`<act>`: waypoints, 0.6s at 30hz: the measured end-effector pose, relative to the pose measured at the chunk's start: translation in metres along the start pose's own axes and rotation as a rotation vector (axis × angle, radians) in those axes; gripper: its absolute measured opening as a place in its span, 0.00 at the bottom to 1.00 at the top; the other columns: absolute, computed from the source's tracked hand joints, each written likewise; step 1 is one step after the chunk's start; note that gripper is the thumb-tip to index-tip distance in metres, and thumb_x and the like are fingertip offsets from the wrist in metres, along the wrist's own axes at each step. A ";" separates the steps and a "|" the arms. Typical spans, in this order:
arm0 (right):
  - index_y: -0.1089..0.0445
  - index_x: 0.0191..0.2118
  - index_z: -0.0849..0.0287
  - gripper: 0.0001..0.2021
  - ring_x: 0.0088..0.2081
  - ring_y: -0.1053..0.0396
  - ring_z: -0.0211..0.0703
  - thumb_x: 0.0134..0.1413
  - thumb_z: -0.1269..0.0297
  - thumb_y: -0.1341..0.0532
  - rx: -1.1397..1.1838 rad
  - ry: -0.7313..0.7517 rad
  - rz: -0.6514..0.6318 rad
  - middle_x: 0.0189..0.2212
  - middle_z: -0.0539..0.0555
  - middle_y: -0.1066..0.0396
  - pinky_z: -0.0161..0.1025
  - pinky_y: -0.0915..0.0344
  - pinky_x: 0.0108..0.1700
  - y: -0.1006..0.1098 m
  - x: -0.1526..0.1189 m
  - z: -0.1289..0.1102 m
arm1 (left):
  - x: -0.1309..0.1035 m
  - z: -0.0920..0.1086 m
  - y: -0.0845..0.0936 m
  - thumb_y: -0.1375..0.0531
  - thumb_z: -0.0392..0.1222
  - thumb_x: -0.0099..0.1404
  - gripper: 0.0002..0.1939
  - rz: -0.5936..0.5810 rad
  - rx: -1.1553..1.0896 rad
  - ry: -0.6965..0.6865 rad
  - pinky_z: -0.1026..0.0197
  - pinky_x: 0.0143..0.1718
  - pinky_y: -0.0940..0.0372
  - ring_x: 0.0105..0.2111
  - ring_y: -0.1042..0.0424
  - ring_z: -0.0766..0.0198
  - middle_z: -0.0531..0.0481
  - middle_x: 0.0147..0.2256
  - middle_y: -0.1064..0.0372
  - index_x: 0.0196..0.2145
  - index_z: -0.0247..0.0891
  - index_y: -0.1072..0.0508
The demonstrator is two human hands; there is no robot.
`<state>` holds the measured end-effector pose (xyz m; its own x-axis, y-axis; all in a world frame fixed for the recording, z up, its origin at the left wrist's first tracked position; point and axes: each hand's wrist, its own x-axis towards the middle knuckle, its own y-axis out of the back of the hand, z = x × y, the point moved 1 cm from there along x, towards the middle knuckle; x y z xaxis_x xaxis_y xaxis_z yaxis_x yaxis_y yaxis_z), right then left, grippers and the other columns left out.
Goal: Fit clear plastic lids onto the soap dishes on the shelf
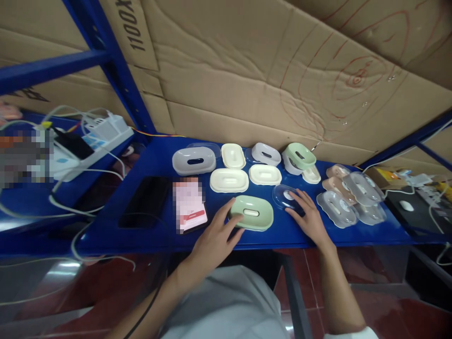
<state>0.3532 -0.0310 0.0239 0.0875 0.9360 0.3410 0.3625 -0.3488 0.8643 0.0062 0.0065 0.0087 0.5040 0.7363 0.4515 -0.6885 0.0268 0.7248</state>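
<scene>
My left hand (221, 233) grips the left end of a green oval dish (259, 210), thumb and fingers round its rim. The dish sits near the table's front edge, with a cream piece showing in its slot and below its rim. To its right, my right hand (306, 214) touches a clear oval lid (280, 195) with its fingertips, fingers apart. Behind the dish lie two cream oval pieces (229, 181) (264, 174).
Along the back stand a grey dish (194, 161), a cream piece (233, 156), a smaller grey dish (266, 154) and a stacked green dish (300, 156). Clear-lidded dishes (337, 208) are at the right. A lit phone (190, 205) and a black object (144, 202) lie left.
</scene>
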 end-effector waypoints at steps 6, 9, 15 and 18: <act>0.35 0.71 0.43 0.25 0.71 0.36 0.56 0.73 0.57 0.38 0.179 0.184 0.061 0.69 0.56 0.32 0.61 0.34 0.70 -0.008 -0.013 -0.070 | 0.002 0.000 0.000 0.39 0.41 0.76 0.34 0.007 -0.111 0.070 0.45 0.70 0.35 0.71 0.36 0.51 0.40 0.72 0.40 0.74 0.47 0.46; 0.38 0.73 0.42 0.29 0.73 0.40 0.58 0.71 0.59 0.36 0.110 0.354 0.011 0.70 0.56 0.35 0.61 0.34 0.70 -0.020 -0.018 -0.105 | 0.000 -0.002 -0.002 0.38 0.43 0.76 0.39 0.029 -0.131 0.077 0.45 0.70 0.36 0.71 0.37 0.50 0.40 0.72 0.40 0.76 0.49 0.53; 0.44 0.76 0.45 0.33 0.75 0.45 0.60 0.71 0.63 0.37 -0.004 0.443 -0.020 0.71 0.61 0.37 0.63 0.35 0.70 -0.032 -0.023 -0.114 | -0.003 -0.006 -0.005 0.37 0.45 0.76 0.39 0.006 -0.133 0.106 0.45 0.70 0.36 0.70 0.36 0.50 0.41 0.70 0.39 0.76 0.51 0.52; 0.46 0.77 0.44 0.34 0.76 0.47 0.60 0.71 0.63 0.37 0.011 0.424 -0.034 0.72 0.61 0.39 0.64 0.36 0.71 -0.035 -0.027 -0.111 | -0.002 -0.006 -0.005 0.37 0.46 0.76 0.37 -0.012 -0.129 0.114 0.45 0.71 0.37 0.71 0.37 0.50 0.41 0.71 0.40 0.75 0.52 0.50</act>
<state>0.2350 -0.0493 0.0257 -0.3129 0.8436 0.4364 0.3690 -0.3154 0.8743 0.0052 0.0089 0.0005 0.4555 0.8071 0.3756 -0.7476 0.1177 0.6536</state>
